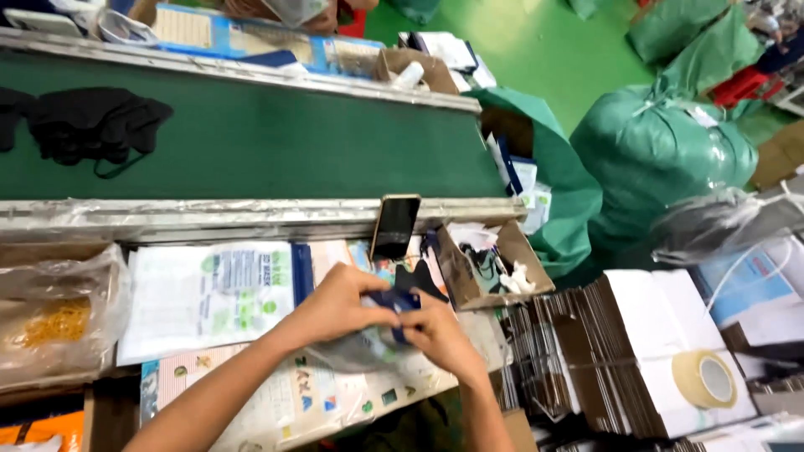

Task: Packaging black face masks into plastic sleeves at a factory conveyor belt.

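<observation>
Head view. Your left hand (335,305) and right hand (435,331) meet over the table (276,402), just below the conveyor belt (251,142). Both sets of fingers are closed on a clear plastic pouch (356,351) with a dark blue header (400,303). The left fingers pinch the header from the left. The right fingers pinch it from the right and partly cover it. The pouch body hangs slack beneath the hands, and its contents cannot be made out.

Judged from this view, the pouch is in the middle of being handled at its top edge. Whether that edge is sealed cannot be told.

Flat printed pouches (209,293) lie in a stack on the table to the left of your hands. A smartphone (394,226) leans upright against the belt frame just above them. A small open cardboard box (490,268) holding white and dark pieces sits to the right. On the belt, a pile of black face masks (92,121) rests at the far left. Folded cardboard cartons (586,351) and a roll of tape (705,378) lie at the right, with a large green sack (653,151) behind them.
</observation>
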